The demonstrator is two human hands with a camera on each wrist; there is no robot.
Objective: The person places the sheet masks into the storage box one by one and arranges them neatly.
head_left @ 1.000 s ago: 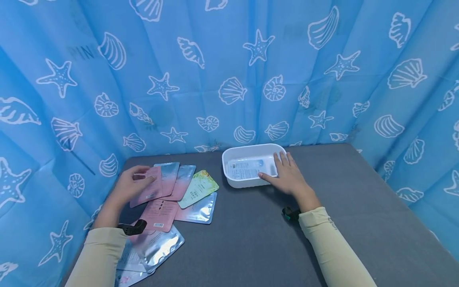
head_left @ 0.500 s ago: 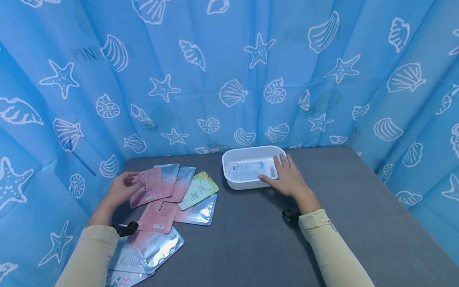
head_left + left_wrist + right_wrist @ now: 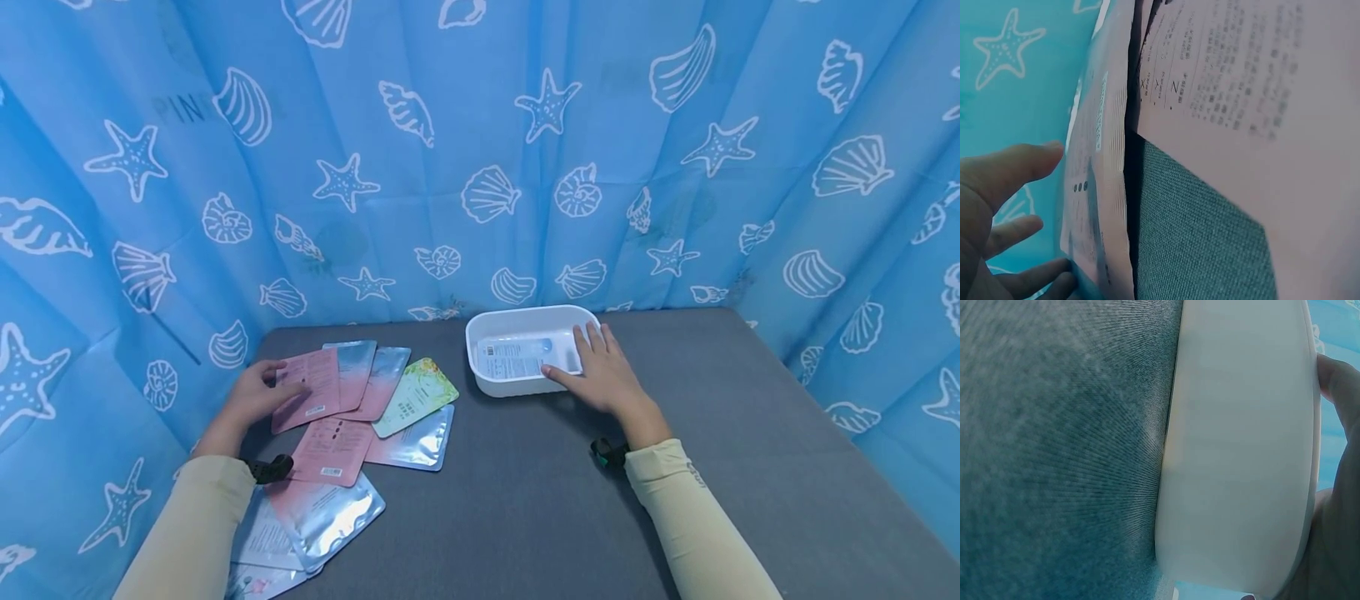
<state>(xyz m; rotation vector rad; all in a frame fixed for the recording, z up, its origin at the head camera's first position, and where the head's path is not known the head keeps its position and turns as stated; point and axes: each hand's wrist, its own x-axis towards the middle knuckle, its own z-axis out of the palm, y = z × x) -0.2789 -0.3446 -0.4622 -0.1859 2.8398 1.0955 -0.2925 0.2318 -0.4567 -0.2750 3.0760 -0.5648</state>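
My left hand is at the left edge of a pink sheet mask packet, the thumb extended over it. In the left wrist view the thumb tip is right by the packet's printed face, with the other fingers loosely bent beyond its edge. My right hand lies spread over the right end of a white plastic basket, thumb at the front rim and fingers across the right side. Inside the basket lies a pale blue-and-white packet. The right wrist view shows the basket's smooth outer wall.
Overlapping packets surround the pink one: pink-and-blue ones, a green floral one, another pink one and silvery ones nearer me. A blue seashell curtain hangs behind the grey tabletop.
My left hand has drawn back left from over the pink packet to its left edge, uncovering more of it. The right hand stays at the basket.
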